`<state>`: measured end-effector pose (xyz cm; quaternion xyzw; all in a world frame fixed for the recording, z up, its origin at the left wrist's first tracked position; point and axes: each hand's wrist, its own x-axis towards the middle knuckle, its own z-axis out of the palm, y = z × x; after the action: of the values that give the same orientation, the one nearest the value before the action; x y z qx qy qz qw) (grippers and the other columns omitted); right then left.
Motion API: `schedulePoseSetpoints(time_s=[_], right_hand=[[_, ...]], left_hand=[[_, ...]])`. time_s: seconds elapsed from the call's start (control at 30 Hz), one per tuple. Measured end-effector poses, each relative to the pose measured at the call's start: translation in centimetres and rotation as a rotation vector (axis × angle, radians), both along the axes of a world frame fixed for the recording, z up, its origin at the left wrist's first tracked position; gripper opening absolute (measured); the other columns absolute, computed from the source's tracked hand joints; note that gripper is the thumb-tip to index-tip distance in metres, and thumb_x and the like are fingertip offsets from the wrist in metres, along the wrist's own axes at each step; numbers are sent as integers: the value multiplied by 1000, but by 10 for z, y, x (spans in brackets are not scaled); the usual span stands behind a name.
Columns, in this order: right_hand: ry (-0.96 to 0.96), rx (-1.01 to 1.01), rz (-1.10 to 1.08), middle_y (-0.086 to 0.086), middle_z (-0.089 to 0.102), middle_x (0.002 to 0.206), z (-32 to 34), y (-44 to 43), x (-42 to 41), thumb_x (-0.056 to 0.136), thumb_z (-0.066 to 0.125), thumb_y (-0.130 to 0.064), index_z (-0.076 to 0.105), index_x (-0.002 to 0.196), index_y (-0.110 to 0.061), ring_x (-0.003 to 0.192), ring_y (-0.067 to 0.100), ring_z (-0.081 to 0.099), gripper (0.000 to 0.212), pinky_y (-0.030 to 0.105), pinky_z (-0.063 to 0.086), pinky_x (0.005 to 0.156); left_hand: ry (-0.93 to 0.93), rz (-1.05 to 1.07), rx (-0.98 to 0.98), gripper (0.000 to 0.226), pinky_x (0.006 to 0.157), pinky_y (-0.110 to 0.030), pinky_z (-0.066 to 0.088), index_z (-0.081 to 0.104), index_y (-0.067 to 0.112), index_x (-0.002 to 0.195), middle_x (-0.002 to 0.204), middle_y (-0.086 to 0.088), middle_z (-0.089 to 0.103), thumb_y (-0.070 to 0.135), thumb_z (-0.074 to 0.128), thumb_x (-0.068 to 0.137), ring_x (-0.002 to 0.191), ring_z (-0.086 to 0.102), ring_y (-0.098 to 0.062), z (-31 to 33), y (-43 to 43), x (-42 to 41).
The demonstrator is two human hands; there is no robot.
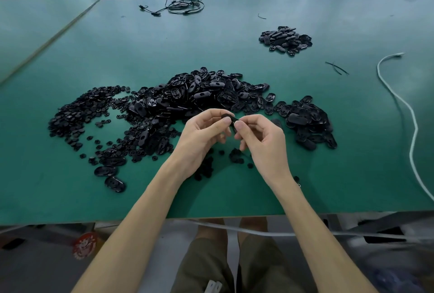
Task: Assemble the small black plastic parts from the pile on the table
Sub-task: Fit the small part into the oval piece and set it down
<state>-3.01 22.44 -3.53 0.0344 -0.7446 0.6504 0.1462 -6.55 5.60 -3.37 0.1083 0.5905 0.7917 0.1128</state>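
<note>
Part between left hand, right hand

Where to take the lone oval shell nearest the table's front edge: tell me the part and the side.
Probably across its narrow width, from above, thumb and finger on the two long edges. The oval shell lies flat on the table with both long sides free.

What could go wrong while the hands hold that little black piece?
The piece, pinched between the left hand and right hand, could slip and drop into the big pile, lost among lookalikes. The wrists are over loose round bits and might sweep some off the table.
</note>
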Motion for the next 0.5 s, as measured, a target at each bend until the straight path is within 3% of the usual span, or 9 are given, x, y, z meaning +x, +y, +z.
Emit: schedulePoseSetpoints(time_s=[0.07, 0.27, 0.37, 0.5], right_hand=[[-17, 51, -1, -5, 73, 78, -1, -1, 0, 95, 76, -24, 73, 95, -21, 64, 9, 62, 5, 24, 53, 68], [-78, 460, 140, -14, 56, 97, -3, -5, 2, 84, 85, -34, 75, 102, -23, 89, -6, 46, 23, 8, 36, 82], [-96, 563, 181, -11, 55, 100, -4, -6, 2, 82, 86, -38, 75, 101, -23, 96, -1, 40, 26, 14, 34, 85], [-99, 578, 193, -8, 57, 93, -2, -8, 2, 85, 85, -32, 75, 94, -20, 98, 7, 44, 18, 23, 38, 83]], left_hand=[[-9, 61, 74, 15, 74, -26, 52, 74, 9, 109, 83, -5, 68, 15, 71, 95, 76, 61, -16, 2, -2, -2], [-216, 229, 486, 19, 74, -23, 57, 67, 11, 106, 91, -1, 68, 18, 73, 90, 79, 67, -10, 7, -15, -10], [-226, 242, 478, 23, 75, -24, 57, 66, 11, 109, 94, -2, 68, 19, 74, 89, 79, 67, -11, 6, -14, -10], [-190, 266, 391, 8, 74, -25, 58, 69, 14, 101, 90, -3, 70, 15, 72, 93, 76, 67, -13, 6, -10, -8]])
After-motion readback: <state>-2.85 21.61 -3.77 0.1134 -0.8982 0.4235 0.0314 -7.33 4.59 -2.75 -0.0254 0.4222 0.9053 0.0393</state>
